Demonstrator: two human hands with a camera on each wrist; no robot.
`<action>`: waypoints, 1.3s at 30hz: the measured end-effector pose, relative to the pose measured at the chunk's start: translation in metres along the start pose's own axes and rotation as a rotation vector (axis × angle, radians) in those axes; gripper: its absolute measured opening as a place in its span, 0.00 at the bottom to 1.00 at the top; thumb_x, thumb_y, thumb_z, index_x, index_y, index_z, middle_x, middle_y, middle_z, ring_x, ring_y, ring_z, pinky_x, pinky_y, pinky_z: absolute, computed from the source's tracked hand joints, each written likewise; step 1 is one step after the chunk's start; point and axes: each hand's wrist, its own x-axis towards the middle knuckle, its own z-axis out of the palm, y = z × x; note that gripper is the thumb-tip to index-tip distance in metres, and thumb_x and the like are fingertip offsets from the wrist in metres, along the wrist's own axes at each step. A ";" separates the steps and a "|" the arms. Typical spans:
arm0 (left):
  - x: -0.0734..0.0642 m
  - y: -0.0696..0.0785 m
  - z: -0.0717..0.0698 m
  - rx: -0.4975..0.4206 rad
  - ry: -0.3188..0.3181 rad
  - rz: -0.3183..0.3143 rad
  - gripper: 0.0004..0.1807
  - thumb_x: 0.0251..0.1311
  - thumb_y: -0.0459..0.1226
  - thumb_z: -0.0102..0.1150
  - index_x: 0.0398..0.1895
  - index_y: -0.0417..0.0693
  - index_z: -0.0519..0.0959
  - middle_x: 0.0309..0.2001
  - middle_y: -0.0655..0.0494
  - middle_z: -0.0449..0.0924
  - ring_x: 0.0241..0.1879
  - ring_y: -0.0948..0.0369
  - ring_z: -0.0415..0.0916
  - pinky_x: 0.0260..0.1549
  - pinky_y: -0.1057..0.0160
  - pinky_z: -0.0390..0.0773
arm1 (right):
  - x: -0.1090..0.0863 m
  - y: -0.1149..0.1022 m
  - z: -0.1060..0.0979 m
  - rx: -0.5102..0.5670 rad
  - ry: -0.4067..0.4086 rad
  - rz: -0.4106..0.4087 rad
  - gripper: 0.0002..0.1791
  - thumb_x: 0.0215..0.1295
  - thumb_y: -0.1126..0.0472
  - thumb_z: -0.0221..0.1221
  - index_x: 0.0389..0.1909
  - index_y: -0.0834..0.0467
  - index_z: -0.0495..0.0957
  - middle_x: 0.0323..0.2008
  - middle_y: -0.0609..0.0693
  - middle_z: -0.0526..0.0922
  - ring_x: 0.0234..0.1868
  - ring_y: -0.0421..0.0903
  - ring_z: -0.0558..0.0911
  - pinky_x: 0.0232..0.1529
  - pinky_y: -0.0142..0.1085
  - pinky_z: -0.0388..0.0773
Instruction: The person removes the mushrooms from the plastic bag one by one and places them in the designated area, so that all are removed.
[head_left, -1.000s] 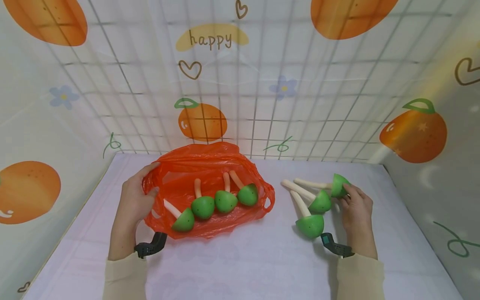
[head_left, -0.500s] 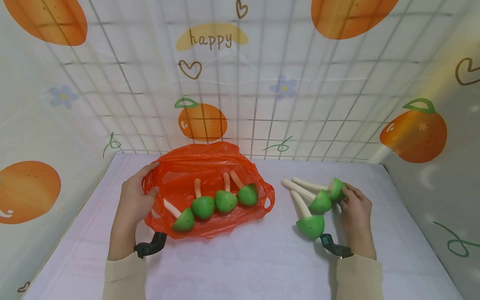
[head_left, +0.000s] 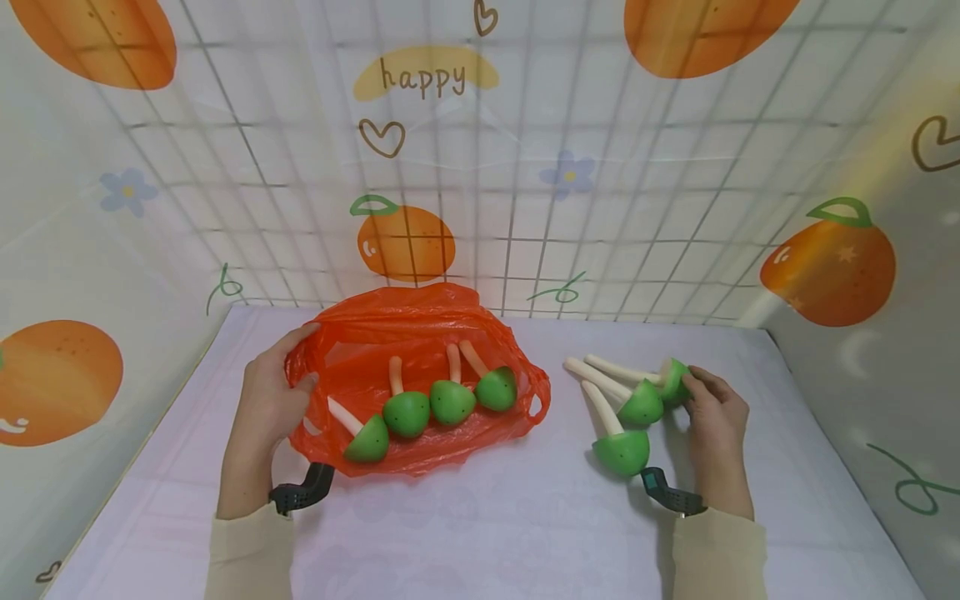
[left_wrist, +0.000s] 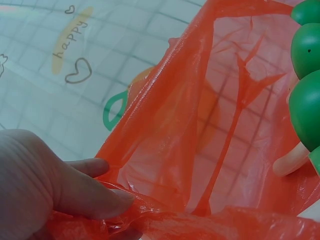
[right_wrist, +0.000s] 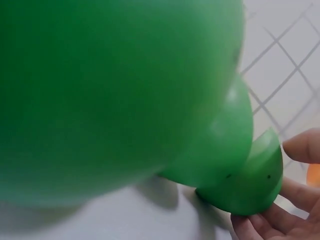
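Observation:
My left hand (head_left: 272, 392) pinches the left rim of a red plastic bag (head_left: 420, 312); thumb and fingers grip the crumpled film (left_wrist: 150, 200) in the left wrist view. Several green-capped toy mushrooms (head_left: 406, 415) lie in the bag's mouth, stems pointing away. To the right, three more with pale stems lie together: a front one (head_left: 621, 452), a middle one (head_left: 641, 403) and a rear one (head_left: 674, 382). My right hand (head_left: 716, 421) is at the rear mushroom's cap. In the right wrist view, the fingers touch the cap (right_wrist: 250, 180) from below, while the thumb stands slightly off it.
A pale cloth covers the table (head_left: 480, 533). Curtain walls with orange prints (head_left: 406, 243) enclose it at the back and both sides, with a grid behind the back one. Dark straps with camera mounts (head_left: 302, 492) sit on both wrists.
The rear mushroom's cap has come down and slightly left, nearer the middle one, with my right hand. Since half a second ago, that hand has shifted a little right. My left hand stays put.

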 end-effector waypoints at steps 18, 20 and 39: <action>0.001 0.000 0.001 0.012 0.001 0.006 0.38 0.67 0.22 0.58 0.79 0.51 0.67 0.71 0.38 0.71 0.64 0.37 0.72 0.53 0.37 0.82 | -0.003 -0.007 -0.001 0.027 0.073 -0.010 0.27 0.77 0.55 0.61 0.72 0.60 0.73 0.59 0.43 0.75 0.68 0.44 0.71 0.76 0.38 0.64; 0.001 -0.001 0.001 0.012 0.003 0.008 0.37 0.67 0.22 0.58 0.79 0.51 0.67 0.71 0.38 0.71 0.63 0.37 0.72 0.53 0.37 0.82 | -0.003 -0.007 0.000 0.017 0.080 -0.012 0.27 0.77 0.55 0.61 0.72 0.59 0.73 0.60 0.44 0.75 0.69 0.44 0.71 0.76 0.38 0.64; 0.000 0.002 0.000 0.010 0.007 0.005 0.38 0.66 0.22 0.59 0.79 0.50 0.68 0.71 0.38 0.71 0.64 0.38 0.72 0.53 0.37 0.82 | -0.008 -0.012 -0.002 0.065 0.114 -0.068 0.19 0.74 0.57 0.64 0.63 0.56 0.80 0.51 0.41 0.77 0.58 0.39 0.74 0.69 0.34 0.70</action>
